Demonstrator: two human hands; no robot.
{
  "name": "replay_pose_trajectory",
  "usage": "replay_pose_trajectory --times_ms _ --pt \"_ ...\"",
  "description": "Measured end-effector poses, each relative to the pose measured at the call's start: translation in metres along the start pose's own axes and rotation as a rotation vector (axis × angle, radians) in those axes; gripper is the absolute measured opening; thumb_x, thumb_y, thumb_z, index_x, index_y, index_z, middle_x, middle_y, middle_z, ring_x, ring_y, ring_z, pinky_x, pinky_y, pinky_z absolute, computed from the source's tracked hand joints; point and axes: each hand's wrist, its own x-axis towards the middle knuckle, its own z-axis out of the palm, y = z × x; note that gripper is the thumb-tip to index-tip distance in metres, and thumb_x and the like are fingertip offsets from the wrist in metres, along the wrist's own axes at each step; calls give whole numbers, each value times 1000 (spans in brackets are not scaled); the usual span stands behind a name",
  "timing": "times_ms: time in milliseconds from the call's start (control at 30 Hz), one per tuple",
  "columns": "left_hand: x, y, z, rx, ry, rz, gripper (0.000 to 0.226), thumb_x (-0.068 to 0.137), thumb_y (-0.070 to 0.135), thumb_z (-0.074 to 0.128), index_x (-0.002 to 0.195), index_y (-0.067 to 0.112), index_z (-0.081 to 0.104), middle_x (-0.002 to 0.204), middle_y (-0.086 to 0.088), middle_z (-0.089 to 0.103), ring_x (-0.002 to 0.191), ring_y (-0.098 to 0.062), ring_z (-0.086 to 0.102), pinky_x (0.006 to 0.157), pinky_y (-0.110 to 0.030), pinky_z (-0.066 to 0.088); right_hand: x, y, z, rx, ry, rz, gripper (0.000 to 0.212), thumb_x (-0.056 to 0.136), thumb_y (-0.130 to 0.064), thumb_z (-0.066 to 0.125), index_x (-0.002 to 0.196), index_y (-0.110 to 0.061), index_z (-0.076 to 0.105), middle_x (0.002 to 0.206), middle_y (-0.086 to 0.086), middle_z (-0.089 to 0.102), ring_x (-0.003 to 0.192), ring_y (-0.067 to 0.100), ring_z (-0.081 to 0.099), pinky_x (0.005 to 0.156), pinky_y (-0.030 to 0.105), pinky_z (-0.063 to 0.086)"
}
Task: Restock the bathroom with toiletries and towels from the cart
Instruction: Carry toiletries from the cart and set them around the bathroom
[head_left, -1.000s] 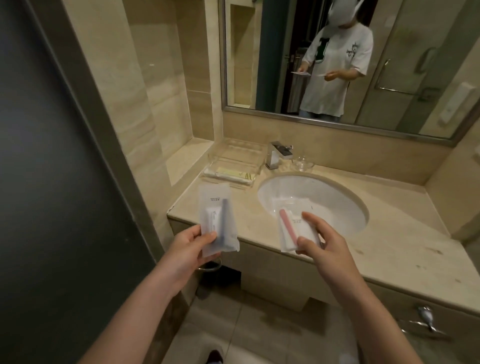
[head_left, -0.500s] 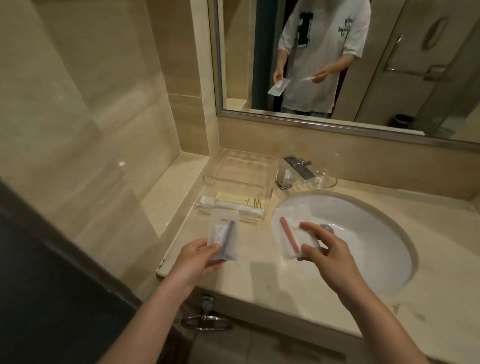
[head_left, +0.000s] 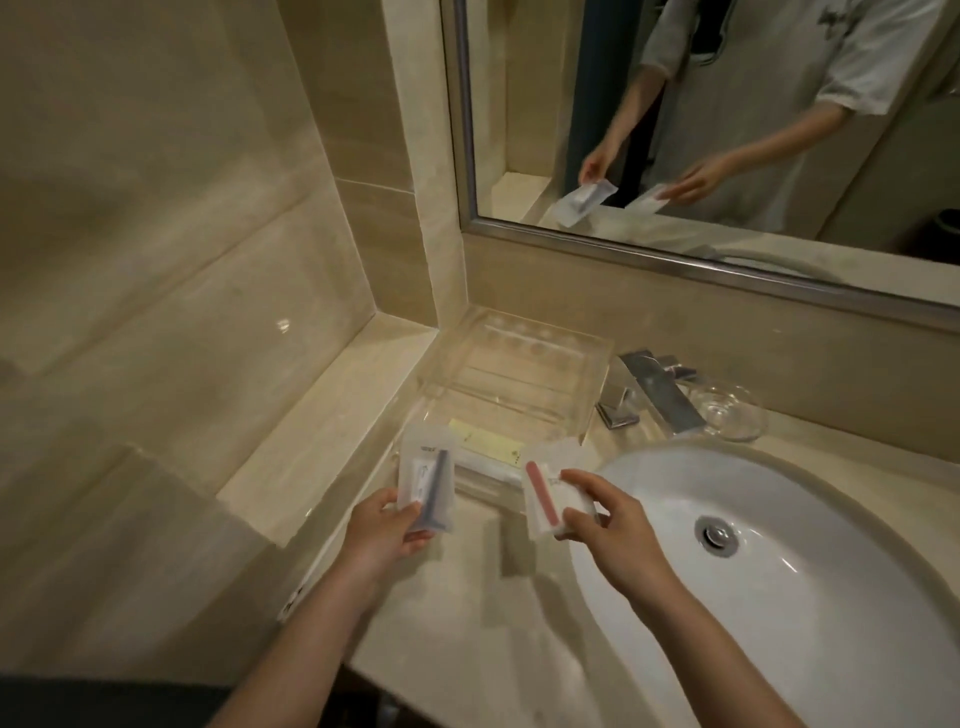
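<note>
Left hand (head_left: 387, 530): at 7 o'clock of the frame's centre, above the front edge of the counter (head_left: 457, 639). Fingers and thumb clamped on the lower end of a frosted sachet (head_left: 427, 483) holding a dark-handled item; sachet stands roughly upright, its top toward 12 o'clock.

Right hand (head_left: 613, 525): at 5 o'clock of centre, near the sink's left rim. Fingers and thumb pinched on a second frosted packet (head_left: 550, 491) containing a pink stick; packet tilts slightly, top toward 12 o'clock. The two packets are near each other, not touching.

Clear acrylic tray (head_left: 519, 374): on the counter at 12 o'clock of both hands, set into the corner below the mirror (head_left: 779, 130). In its front section lies a long wrapped item with a yellow label (head_left: 485, 441), lengthwise across; the held packets overlap that part in view, contact cannot be told.

Sink (head_left: 810, 582): white oval basin, 3 o'clock of the right hand, metal drain (head_left: 717, 535) visible.

Faucet (head_left: 652, 387): squared chrome, 3 o'clock of the tray.

Glass dish (head_left: 730, 413): clear, just at 3 o'clock of the faucet.

Mirror reflection: the person's arms and both packets.
</note>
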Motion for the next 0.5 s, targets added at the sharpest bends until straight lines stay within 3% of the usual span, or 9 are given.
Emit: replay_pose_trajectory --times_ms 167,267,400,500 --pt "29 9 21 97 42 8 17 90 3 55 106 8 54 108 -21 60 76 -29 63 48 -18 53 41 7 12 -37 -63 55 40 86 -2 55 118 -25 58 115 -14 52 96 17 64 87 33 53" --pt "56 22 26 155 47 35 18 90 4 54 107 8 54 101 -17 62 68 -24 63 45 -19 51 61 9 20 -65 -78 74 41 85 -3 57 121 -24 59 121 -10 53 110 22 59 93 41 51" --pt "91 36 29 221 25 20 13 91 2 51 102 7 53 70 -9 59 42 -14 57 39 -21 46 77 13 30 -123 -63 104 43 85 -4 56 125 -21 57 127 -9 53 116 20 56 99 38 46" --pt "113 44 28 322 -18 8 25 92 3 49 117 2 51 93 -16 62 61 -23 60 49 -26 51 82 14 36 -144 -65 121 42 87 -5 55 127 -21 56 127 -10 52 114 17 56 100 36 46"
